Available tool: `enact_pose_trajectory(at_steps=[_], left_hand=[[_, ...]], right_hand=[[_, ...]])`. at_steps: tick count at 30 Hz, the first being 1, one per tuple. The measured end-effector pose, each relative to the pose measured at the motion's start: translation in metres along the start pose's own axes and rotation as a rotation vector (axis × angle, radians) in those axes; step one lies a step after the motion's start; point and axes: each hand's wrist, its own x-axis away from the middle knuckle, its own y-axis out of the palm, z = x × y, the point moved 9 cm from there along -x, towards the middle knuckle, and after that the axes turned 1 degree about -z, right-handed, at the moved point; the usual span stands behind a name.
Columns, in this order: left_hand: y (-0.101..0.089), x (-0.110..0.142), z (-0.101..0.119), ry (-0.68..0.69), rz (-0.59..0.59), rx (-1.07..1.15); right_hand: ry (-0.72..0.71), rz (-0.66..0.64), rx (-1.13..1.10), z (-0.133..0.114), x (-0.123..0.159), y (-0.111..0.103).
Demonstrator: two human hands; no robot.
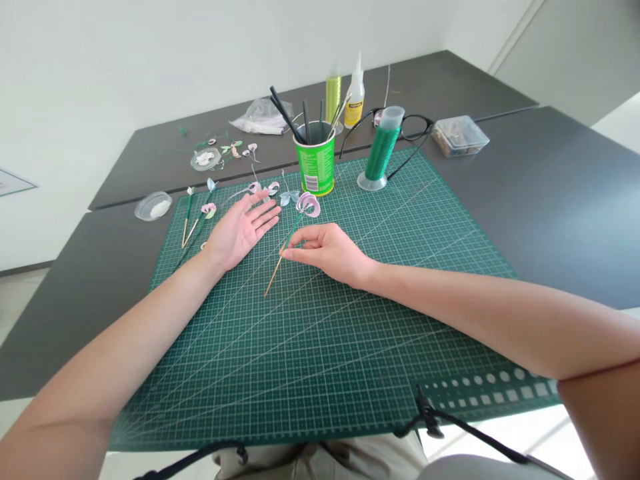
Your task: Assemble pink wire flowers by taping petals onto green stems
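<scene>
Between the thumb and fingers of my right hand (325,252) is an artificial flower (309,205) with pale pink-purple petals. Its stick stem is wrapped in green at the top and bare wood at the lower end, tilted over the green cutting mat (350,340). My left hand (243,228) is open, palm up, fingers spread and holding nothing. Just beyond its fingertips are small pink flowers (273,189) and a pale blue leafy piece (289,198). Left of that hand, more flowers on sticks (208,209) lie on the mat.
A green paper cup (316,163) holds dark sticks. Nearby stand a spool of green thread (382,148), a glue bottle (355,97) and black glasses (415,127). A clear plastic box (460,136) is at right. Shallow dishes with white material (154,206) sit at left.
</scene>
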Motion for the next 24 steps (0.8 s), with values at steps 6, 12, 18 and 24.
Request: enact_pose_trajectory(at_steps=[6, 12, 18, 24], left_hand=[[0.004, -0.029, 0.002, -0.109, 0.011, 0.050], [0.001, -0.036, 0.004, -0.145, 0.066, 0.009], [-0.008, -0.009, 0.010, -0.006, 0.105, -0.191], [-0.015, 0.028, 0.016, 0.085, 0.123, -0.367]], right_hand=[[0.005, 0.020, 0.023, -0.003, -0.001, -0.002], [-0.011, 0.009, 0.066, -0.004, -0.002, -0.002], [-0.018, 0.007, 0.117, -0.002, -0.003, -0.003], [-0.028, 0.022, 0.085, -0.003, -0.002, -0.004]])
